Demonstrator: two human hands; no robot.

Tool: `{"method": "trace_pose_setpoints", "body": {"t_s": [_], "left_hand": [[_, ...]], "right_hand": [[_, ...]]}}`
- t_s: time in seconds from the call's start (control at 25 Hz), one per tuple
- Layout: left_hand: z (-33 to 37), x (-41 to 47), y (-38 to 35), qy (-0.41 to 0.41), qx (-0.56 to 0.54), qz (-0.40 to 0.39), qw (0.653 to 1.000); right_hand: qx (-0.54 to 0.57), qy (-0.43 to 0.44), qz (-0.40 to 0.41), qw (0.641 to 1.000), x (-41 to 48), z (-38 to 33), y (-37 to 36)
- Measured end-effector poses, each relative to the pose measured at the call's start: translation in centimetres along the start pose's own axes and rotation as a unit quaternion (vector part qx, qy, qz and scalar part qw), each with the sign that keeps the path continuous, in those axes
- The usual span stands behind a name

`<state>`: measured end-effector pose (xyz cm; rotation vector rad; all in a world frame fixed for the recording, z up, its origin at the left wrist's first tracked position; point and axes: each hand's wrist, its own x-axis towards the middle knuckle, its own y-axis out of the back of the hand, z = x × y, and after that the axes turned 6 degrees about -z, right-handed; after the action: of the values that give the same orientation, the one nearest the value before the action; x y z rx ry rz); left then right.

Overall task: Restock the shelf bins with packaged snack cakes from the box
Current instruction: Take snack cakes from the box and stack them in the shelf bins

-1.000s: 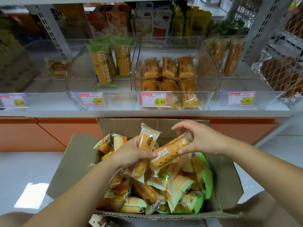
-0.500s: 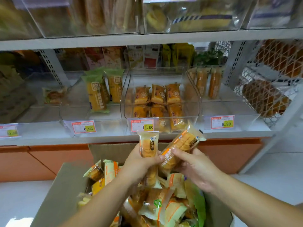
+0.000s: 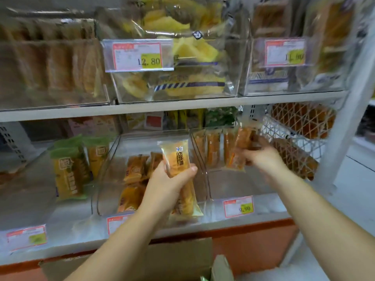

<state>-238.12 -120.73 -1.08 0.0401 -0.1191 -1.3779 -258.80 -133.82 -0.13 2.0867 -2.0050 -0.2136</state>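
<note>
The left hand [image 3: 168,184] is gripping 1 pale-yellow snack cake [image 3: 177,159] upright, fingers and thumb curling round its lower half, in front of the middle bin [image 3: 105,179]. The right hand [image 3: 261,157] is pinching 1 orange-wrapped cake [image 3: 236,157] and is reaching into the mouth of the right bin [image 3: 211,185]; that side is blurring, so I cannot tell whether the pack is touching the matching orange sticks [image 3: 213,147] standing at the back. Neither cake is lying in a bin yet. The middle bin is showing only a few orange packs [image 3: 134,171], and the right bin is showing stock only along its back, so I am judging the restocking as far from finished. Only the flaps of the box [image 3: 129,260] are showing below, so I cannot tell how many cakes are waiting there.
</note>
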Motion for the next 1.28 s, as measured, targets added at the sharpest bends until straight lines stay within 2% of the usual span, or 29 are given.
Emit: {"method": "trace_pose_setpoints", "body": {"t_s": [0.12,0.2,0.28,0.44,0.72,0.92,1.0,1.12,1.16,1.2,1.24,1.28], "left_hand": [[-0.4,2.6,-2.1,0.009,-0.001,0.011,1.000],[-1.0,3.8,-2.6,0.023,-0.001,0.026,0.999],[-1.7,4.6,-2.6,0.029,-0.017,0.046,0.998],[-2.6,4.9,-2.8,0.009,-0.032,0.046,0.998],[-2.8,4.3,-3.1,0.018,-0.113,0.054,0.992],[-2.2,3.9,-3.3,0.033,-0.101,0.047,0.993],[-1.9,3.8,-3.3,0.036,-0.102,0.045,0.993],[-1.4,3.9,-3.4,0.030,-0.108,0.043,0.993],[-1.0,4.2,-3.5,0.024,-0.109,0.048,0.993],[-0.5,4.5,-3.6,0.017,-0.109,0.055,0.992],[-0.1,4.9,-3.8,0.008,-0.110,0.058,0.992],[0.6,5.3,-4.2,-0.001,-0.110,0.058,0.992]], "right_hand": [[-0.093,-0.014,-0.096,0.991,4.5,1.1,-2.6],[-0.197,-0.013,-0.181,0.963,7.2,1.7,-4.9],[-0.264,0.012,-0.222,0.939,9.1,2.9,-7.2],[-0.221,0.022,-0.204,0.953,9.9,5.1,-9.3],[-0.231,-0.010,-0.226,0.946,10.4,6.1,-8.6],[-0.195,-0.031,-0.263,0.944,9.4,5.5,-8.2],[-0.242,-0.039,-0.249,0.937,9.1,4.5,-7.7],[-0.312,-0.019,-0.186,0.932,7.2,1.9,-6.5],[-0.268,-0.002,-0.179,0.947,6.1,1.0,-5.7],[-0.169,0.013,-0.196,0.966,4.9,0.5,-4.7],[-0.041,0.017,-0.251,0.967,3.4,-0.3,-3.6],[0.065,0.011,-0.329,0.942,1.9,-1.1,-2.5]]}}
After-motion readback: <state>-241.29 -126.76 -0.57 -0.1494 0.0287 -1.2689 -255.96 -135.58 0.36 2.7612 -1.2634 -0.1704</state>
